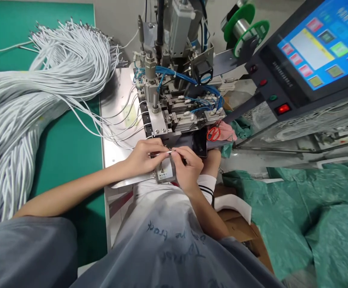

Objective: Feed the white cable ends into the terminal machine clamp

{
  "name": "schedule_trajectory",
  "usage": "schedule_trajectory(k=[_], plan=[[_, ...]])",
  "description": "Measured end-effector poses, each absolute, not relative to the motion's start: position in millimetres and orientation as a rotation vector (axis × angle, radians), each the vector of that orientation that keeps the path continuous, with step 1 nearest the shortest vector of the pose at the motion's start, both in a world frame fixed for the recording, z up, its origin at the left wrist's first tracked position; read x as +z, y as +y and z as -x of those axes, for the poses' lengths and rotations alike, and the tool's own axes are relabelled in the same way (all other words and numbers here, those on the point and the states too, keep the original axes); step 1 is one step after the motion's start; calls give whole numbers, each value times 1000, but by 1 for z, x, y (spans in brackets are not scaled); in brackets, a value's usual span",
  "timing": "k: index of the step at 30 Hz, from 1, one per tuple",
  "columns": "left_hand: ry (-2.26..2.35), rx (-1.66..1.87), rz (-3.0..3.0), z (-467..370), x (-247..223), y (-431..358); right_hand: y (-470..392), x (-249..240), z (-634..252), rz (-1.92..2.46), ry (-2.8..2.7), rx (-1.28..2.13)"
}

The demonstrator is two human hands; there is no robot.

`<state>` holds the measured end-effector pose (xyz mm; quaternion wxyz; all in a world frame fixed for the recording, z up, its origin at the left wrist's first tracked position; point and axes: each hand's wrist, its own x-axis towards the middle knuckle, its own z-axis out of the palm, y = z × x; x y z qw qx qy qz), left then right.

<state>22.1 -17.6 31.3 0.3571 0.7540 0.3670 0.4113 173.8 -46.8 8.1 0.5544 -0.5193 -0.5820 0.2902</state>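
Note:
My left hand pinches a thin white cable between thumb and fingertips, at the front of the soldering machine. Meeting it from the other side, my right hand has its thumb and forefinger closed on the same cable's end; the very tip is hidden by the fingers. Below the hands is a small box with a printed label. Several white cables run from the machine's left side back to a large bundle of white cables.
The bundle lies on a green mat. A green wire spool and a lit touchscreen panel stand at right. Red-handled scissors and a dark phone-like slab lie beside the machine. Green sheeting covers the lower right.

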Motion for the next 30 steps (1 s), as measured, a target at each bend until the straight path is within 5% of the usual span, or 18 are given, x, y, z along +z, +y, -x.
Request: schedule_trajectory(k=[22,30], plan=[[1051,1069,-1610,-22,35,-18,-46,2,-149,1128,-1100,845],[1109,1223,-2148,-20,24,-18,-47,2,-152,1175,-1406,393]])
